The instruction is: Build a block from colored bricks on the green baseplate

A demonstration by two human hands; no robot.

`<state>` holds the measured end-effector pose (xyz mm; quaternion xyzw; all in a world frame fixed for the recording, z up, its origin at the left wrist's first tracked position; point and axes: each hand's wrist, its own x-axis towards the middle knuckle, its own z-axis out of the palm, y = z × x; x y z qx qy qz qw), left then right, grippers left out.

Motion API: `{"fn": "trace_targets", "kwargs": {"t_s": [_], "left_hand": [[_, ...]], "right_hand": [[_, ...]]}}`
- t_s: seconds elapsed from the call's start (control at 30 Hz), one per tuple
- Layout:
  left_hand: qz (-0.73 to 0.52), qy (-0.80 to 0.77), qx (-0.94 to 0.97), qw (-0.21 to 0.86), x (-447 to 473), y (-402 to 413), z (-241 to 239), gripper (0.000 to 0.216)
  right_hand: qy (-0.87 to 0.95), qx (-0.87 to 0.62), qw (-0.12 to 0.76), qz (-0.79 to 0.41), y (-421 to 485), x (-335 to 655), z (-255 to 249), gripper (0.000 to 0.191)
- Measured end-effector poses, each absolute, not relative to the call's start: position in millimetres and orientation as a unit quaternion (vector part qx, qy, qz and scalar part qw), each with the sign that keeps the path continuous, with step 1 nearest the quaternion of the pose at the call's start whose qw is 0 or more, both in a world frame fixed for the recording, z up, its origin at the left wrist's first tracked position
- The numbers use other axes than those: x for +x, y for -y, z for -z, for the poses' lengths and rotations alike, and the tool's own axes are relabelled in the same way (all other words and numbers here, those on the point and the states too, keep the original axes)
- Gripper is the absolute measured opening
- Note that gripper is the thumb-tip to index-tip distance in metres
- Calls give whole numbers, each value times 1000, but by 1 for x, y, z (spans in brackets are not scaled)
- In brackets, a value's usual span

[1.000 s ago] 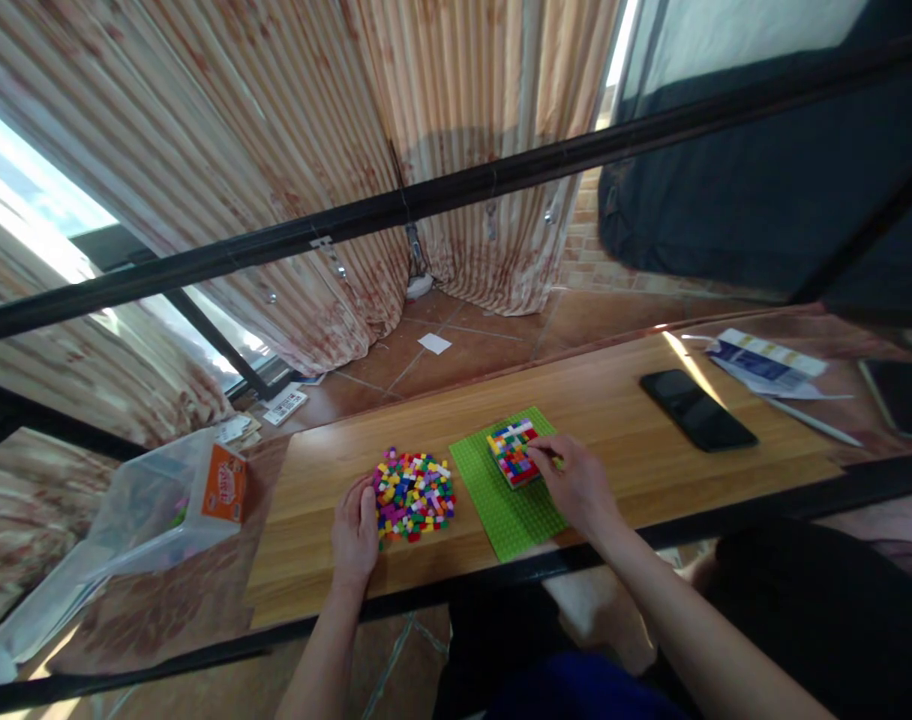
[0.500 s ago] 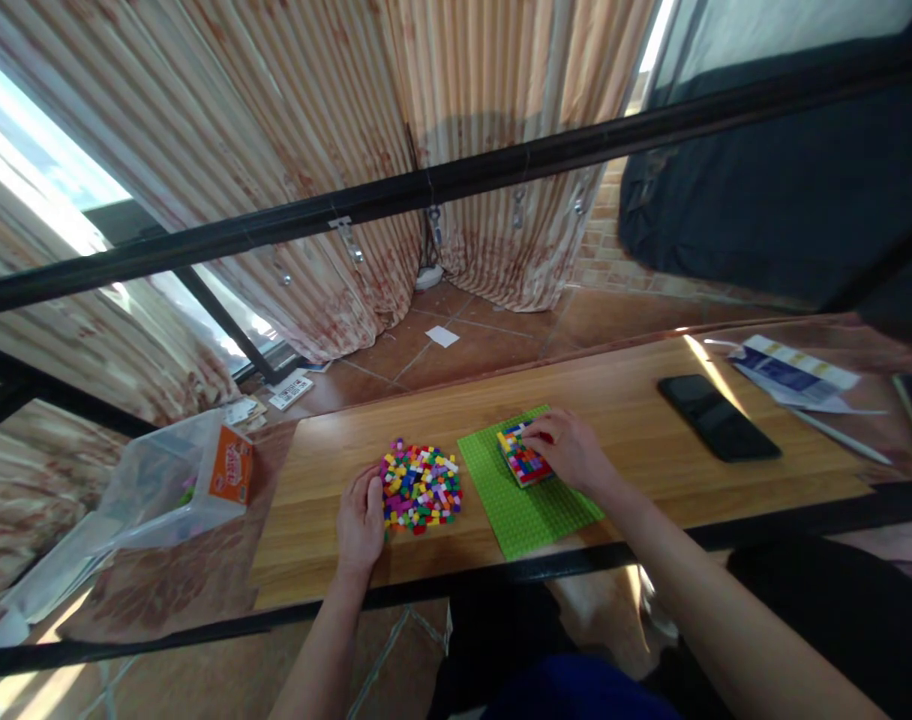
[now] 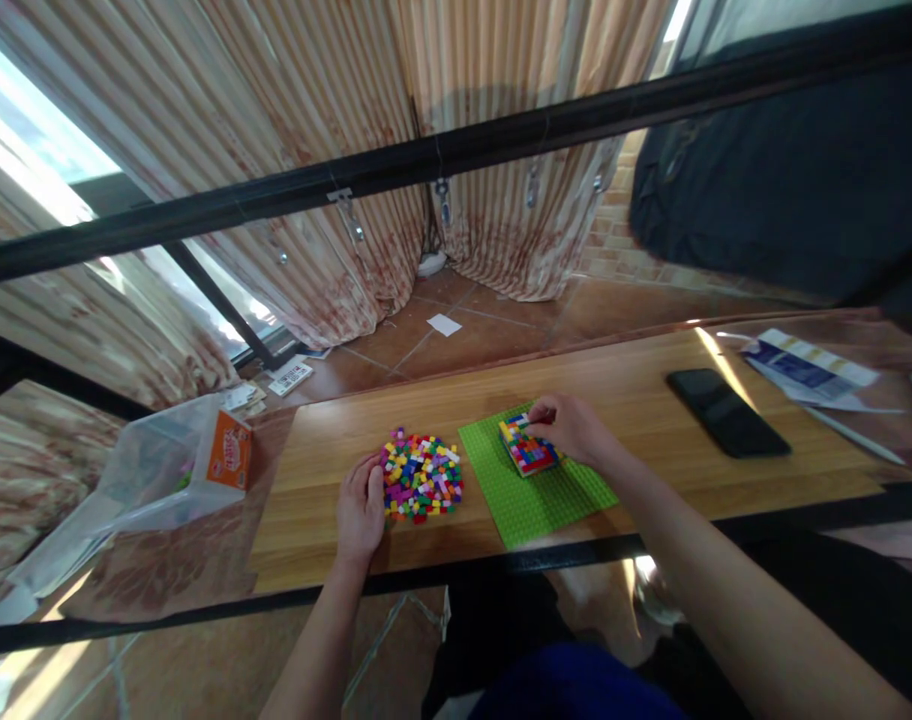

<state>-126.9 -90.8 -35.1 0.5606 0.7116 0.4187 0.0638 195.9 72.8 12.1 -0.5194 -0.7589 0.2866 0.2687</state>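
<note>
left hand [image 3: 361,512] is resting, loosely curled, against the bricks [image 3: 422,480] on the board [image 3: 306,510]; whether it is gripping any, i cannot tell. beside them, the block [image 3: 529,454] is sitting on the mat [image 3: 527,515], with the right hand [image 3: 572,430] bending over it, its grip nearly closed, any piece within being hidden. farther off, curtains [image 3: 313,130] are hanging.

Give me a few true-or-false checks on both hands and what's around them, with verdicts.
1. The left hand is beside the loose bricks. True.
2. The loose bricks are all one colour. False: they are many colours.
3. The phone is right of the green baseplate. True.
4. The right hand is over the phone. False: it is at the brick block on the baseplate.
</note>
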Motion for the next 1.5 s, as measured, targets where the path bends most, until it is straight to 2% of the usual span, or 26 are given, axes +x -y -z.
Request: {"fn": "trace_targets", "kwargs": {"t_s": [0.33,0.47,0.6,0.73,0.87,1.07,1.27,1.4,1.5], "left_hand": [[-418,-715,557,64,-125,90,34,39],[-422,-715,554,58,-121,90,31,38],[-423,-714,555,58,-119,90,29,37],[-422,-722,546,49,-117,90,30,36],[-424,-721,546,50,-117,91,31,36],[-423,-723,544,50,-116,91,30,36],[-425,-718,548,53,-115,91,30,37],[-423,-715,555,53,-116,91,30,39],[-424,-717,551,51,-116,91,31,37]], "right_hand": [[771,-527,257,-247,-69,195,-17,7],[756,-551,285,-207,-50,193,-17,7],[788,-485,319,-205,-15,173,-18,16],[852,-382,270,-236,23,142,-10,15],[864,-366,233,-256,45,122,6,15],[866,-358,253,-241,55,109,19,13],[871,-378,237,-205,59,88,18,8],[869,-389,236,-193,56,82,18,18],[859,-392,252,-214,54,84,15,18]]}}
